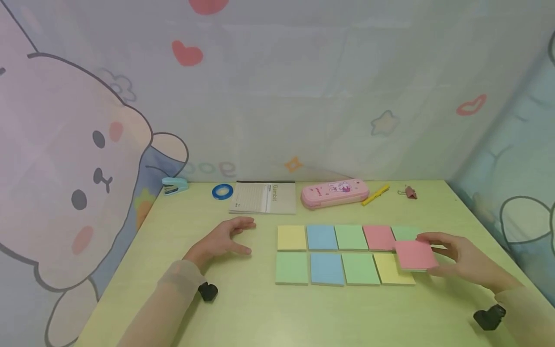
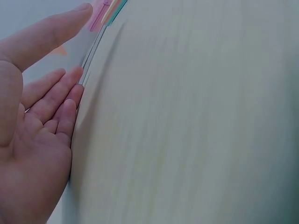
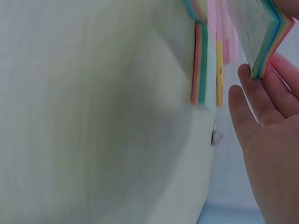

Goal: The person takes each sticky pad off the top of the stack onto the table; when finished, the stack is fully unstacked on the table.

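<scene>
My right hand point(image 1: 461, 258) grips a sticky-note pad point(image 1: 415, 254) with a pink top, between thumb and fingers. It is held above the right end of two rows of pads, partly covering a green pad point(image 1: 405, 233) and a yellow pad point(image 1: 390, 270). Seen in the right wrist view, the held pad point(image 3: 259, 35) has layered coloured edges, and the fingers lie along it. To the left of the rows, my left hand point(image 1: 221, 241) hovers over or rests on the table, fingers loosely bent and thumb apart, holding nothing. In the left wrist view its palm point(image 2: 35, 158) shows bare.
Behind the rows lie a light-blue stapler point(image 1: 175, 185), a blue tape roll point(image 1: 222, 192), a notebook point(image 1: 263, 197), a pink pencil case point(image 1: 335, 193), a yellow pen point(image 1: 375, 195) and a binder clip point(image 1: 408, 193). A printed curtain point(image 1: 303, 96) hangs at the table's back edge.
</scene>
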Tool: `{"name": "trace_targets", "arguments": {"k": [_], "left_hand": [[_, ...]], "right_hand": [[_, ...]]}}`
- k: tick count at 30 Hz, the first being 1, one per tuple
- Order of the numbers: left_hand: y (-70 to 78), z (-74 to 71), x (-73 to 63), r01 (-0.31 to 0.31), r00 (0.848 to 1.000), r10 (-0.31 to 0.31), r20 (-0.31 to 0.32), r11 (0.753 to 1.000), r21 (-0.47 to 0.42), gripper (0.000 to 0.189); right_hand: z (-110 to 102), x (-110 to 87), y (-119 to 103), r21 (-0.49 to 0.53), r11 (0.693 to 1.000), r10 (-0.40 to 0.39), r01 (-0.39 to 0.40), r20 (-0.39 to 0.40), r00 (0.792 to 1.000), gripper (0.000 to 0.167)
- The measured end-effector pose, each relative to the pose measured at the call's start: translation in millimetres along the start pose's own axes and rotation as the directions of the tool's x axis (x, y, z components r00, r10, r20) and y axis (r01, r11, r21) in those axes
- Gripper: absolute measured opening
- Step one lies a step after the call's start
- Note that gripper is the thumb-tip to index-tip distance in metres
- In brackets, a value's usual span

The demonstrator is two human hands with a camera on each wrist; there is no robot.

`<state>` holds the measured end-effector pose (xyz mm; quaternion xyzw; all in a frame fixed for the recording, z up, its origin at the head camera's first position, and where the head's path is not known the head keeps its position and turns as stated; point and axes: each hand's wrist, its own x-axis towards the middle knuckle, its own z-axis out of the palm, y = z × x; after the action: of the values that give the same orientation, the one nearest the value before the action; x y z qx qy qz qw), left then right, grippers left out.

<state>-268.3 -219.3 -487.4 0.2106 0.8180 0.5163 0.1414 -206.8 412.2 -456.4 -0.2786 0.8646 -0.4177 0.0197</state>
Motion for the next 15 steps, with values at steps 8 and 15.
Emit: {"name": "trace_targets", "arguments": {"k": [8, 15], "left_hand": [[-1.0, 1.7, -0.3, -0.008, 1.0, 0.008, 0.005, 1.0, -0.011, 0.088], [1.2, 0.6, -2.1, 0.001, 1.0, -0.001, 0.003, 1.0, -0.003, 0.089]], "right_hand": [[-13.6, -27.8, 19.8, 0.028, 1.0, 0.01, -0.01, -0.003, 1.0, 0.067], [-17.0, -40.5, 30.9, 0.03, 0.999, 0.021, -0.021, -0.001, 1.0, 0.071]]}}
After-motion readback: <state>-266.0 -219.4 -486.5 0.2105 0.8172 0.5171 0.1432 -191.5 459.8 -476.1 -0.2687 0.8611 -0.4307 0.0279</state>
